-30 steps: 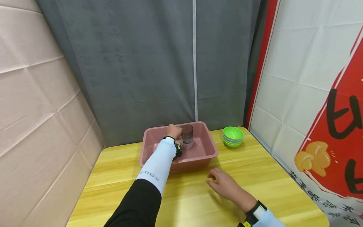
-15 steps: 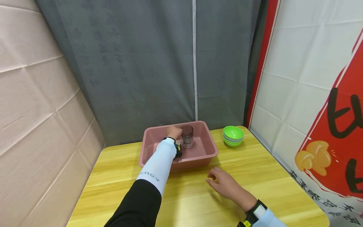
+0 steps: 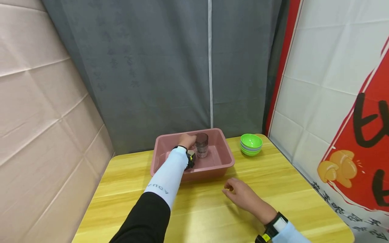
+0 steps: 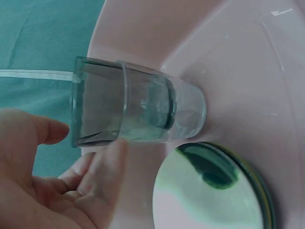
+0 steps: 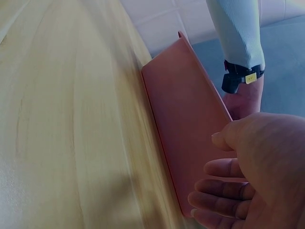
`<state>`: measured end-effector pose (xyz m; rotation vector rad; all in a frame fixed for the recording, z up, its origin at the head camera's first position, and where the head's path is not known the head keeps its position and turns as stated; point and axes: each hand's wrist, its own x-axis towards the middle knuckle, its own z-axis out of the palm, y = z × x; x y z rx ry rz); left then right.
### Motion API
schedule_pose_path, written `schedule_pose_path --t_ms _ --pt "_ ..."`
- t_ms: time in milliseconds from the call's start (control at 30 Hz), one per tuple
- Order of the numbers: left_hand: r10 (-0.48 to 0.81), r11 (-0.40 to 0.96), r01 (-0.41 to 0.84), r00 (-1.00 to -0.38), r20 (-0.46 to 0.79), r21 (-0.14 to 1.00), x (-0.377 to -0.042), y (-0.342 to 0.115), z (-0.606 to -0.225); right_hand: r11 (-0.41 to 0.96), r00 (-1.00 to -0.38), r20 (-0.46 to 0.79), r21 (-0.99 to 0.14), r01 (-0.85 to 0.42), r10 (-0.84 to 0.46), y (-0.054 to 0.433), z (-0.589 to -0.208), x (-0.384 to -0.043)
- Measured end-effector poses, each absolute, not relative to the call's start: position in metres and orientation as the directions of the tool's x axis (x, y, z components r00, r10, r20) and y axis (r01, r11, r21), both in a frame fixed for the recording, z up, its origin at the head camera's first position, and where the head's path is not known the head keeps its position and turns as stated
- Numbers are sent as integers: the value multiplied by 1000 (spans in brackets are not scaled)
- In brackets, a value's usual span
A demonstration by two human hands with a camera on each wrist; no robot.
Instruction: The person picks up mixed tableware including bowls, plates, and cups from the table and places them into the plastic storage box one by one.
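Observation:
Two transparent cups, the upper one greyish, form an upright nested stack (image 3: 202, 145) inside the pink basin (image 3: 223, 165). My left hand (image 3: 187, 140) is at the left side of these cups (image 4: 143, 102). In the left wrist view the thumb is apart from the rim and the fingers lie relaxed beside the wall, one blurred fingertip at or very near it. White plates with green markings (image 4: 209, 191) lie in the basin beside the stack. My right hand (image 3: 241, 194) hovers over the table before the basin, fingers loosely bent, holding nothing.
A stack of green and grey bowls (image 3: 251, 144) stands on the wooden table (image 3: 200, 209) right of the basin. A grey curtain (image 3: 158, 67) hangs behind the table. Light cloth walls (image 3: 54, 101) flank it, the right one carrying a red printed banner (image 3: 364, 162).
The head view has shifted slightly. Both hands, the cups, the basin and the bowls keep nearly the same places.

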<state>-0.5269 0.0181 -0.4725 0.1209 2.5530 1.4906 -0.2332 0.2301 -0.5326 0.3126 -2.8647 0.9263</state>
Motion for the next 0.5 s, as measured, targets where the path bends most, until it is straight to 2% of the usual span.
schedule_pose_path --t_ms 100,300,433,500 --pt "215 534 -44 -959 -187 844 -506 12 -452 792 -976 161 -572 -214 -147 231 -530 -234" --pt "321 576 -28 -912 -257 817 -493 -7 -438 794 -985 129 -584 -169 -114 234 -527 -236" --pt "365 595 28 -900 -239 803 -485 -19 -430 799 -989 116 -585 -141 -90 239 -526 -237" --pt "382 600 91 -905 -185 794 -475 -26 -424 800 -989 119 -584 -139 -85 243 -526 -238"
